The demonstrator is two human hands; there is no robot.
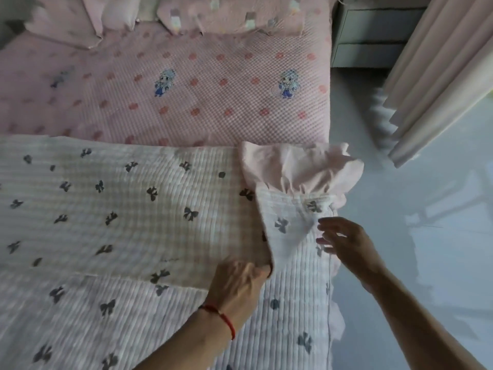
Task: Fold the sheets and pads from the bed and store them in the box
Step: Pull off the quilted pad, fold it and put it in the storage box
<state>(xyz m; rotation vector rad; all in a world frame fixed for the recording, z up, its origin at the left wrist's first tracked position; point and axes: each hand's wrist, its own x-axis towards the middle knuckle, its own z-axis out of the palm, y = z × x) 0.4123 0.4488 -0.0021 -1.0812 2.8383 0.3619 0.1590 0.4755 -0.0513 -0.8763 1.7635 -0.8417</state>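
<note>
A white quilted pad with dark bow prints (120, 209) lies over the near half of the bed. Its right corner is folded back, showing a pink ruffled elastic skirt (301, 166). My left hand (237, 281), with a red string at the wrist, pinches the folded edge of this pad. My right hand (344, 241) hovers with fingers spread just right of the folded corner, holding nothing. Beneath, a pink checked pad with cartoon figures (213, 89) covers the far half of the bed. No box is in view.
Pink pillows (226, 14) lie along the head of the bed. A grey bedside drawer unit (373, 36) stands at the upper right. Pale curtains (440, 70) hang on the right above a shiny light floor (426, 209).
</note>
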